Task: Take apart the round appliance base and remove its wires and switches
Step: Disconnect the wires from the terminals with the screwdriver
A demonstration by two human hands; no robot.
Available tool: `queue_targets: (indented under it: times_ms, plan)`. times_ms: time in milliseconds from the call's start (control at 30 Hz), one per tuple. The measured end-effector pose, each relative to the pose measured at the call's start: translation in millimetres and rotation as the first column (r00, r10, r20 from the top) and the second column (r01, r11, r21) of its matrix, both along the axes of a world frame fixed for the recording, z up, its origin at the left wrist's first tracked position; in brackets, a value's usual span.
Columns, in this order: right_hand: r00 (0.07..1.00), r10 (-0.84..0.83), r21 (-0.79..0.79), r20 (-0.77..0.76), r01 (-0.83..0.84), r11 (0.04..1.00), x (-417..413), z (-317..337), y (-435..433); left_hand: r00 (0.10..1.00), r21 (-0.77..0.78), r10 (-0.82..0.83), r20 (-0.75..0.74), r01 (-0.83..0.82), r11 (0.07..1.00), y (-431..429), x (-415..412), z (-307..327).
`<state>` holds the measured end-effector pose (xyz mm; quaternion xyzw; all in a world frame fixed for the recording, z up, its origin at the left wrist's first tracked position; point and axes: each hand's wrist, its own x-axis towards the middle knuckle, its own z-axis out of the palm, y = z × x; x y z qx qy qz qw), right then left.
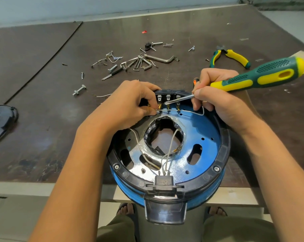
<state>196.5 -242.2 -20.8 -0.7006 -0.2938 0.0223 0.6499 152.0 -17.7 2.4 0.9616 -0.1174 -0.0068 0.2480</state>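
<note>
Lying far left: dark glossy cover (pixel 1 123) on the surface (pixel 43 84), well apart from the work; likely set aside to keep it out of the way.
Loose hardware: bolt (pixel 79 90) with its nut, then a heap of screws and hex keys (pixel 135 62) beyond the hands. Kept in one patch, probably so nothing strays and the keys are in reach.
Left grip (pixel 129 103): closed. Thumb and forefinger pinch the white wire (pixel 187 110) just beside the leftmost terminal, seemingly to steady it for the tool.
Switch row: three switches (pixel 168 97) seated in the far wall of the round base (pixel 207 130), terminals facing inward, the wire running across them; not yet out.
Round base: blue plate in a black ring, open side up. It sits at the near edge of the surface and overhangs it toward the person's lap, which brings the interior into plain view. More wires cross the central hole to a black socket (pixel 164 182) at the near rim.
Right grip (pixel 217 95): closed round the front of the screwdriver (pixel 262 75), held low like a pen. The blade tip is at the middle terminal, a hold that favours fine prying over force.
Pliers (pixel 235 56): green-and-yellow pair at far right, beyond the screwdriver's handle; idle but near for cutting or pulling.
Stage, by judgement: wire being freed from the switches; socket wiring not yet detached.
</note>
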Motion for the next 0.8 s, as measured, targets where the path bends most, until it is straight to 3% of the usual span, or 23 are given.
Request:
queue_targets:
  times_ms: [800]
  plan:
    - [0.999, 0.02, -0.053, 0.036, -0.018, 0.998, 1.7, 1.4, -3.9, 0.996, 0.051, 0.072, 0.05, -0.074, 0.996, -2.5, -2.9, 3.0]
